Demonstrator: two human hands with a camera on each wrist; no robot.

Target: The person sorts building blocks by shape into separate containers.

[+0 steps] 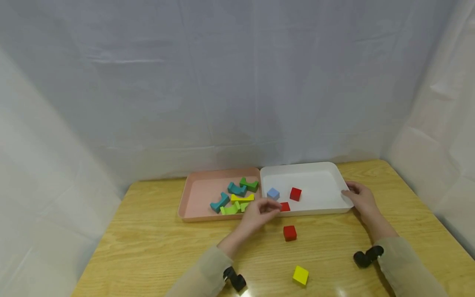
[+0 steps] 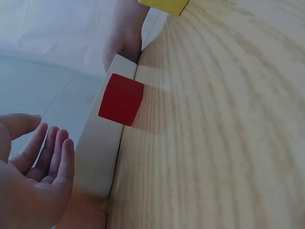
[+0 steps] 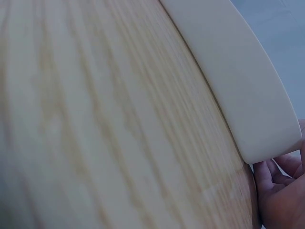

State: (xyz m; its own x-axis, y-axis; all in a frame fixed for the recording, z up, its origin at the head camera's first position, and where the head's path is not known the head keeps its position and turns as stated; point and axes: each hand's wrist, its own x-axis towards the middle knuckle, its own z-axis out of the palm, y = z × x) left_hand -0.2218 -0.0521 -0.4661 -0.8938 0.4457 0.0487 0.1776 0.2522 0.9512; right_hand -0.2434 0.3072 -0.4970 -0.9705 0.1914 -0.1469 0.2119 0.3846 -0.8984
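My left hand (image 1: 257, 213) hovers over the front left corner of the white tray (image 1: 319, 185), its thumb and fingers apart and nothing between them. Close by its fingertips a red block (image 1: 285, 206) lies inside the tray, partly hidden by the front wall. A light blue block (image 1: 273, 194) and another red cube (image 1: 295, 194) are in there too. At the tray's right end, my right hand (image 1: 364, 201) grips the wall, thumb over the rim and fingers outside. The right wrist view shows those fingers (image 3: 281, 174) at the tray's corner.
To the left, a pink tray (image 1: 196, 194) touches the white one and holds several arch-shaped blocks, among them a teal one (image 1: 220, 202) and a yellow one (image 1: 242, 198). On the wooden table in front lie a red cube (image 1: 290, 233) and a yellow cube (image 1: 300, 275).
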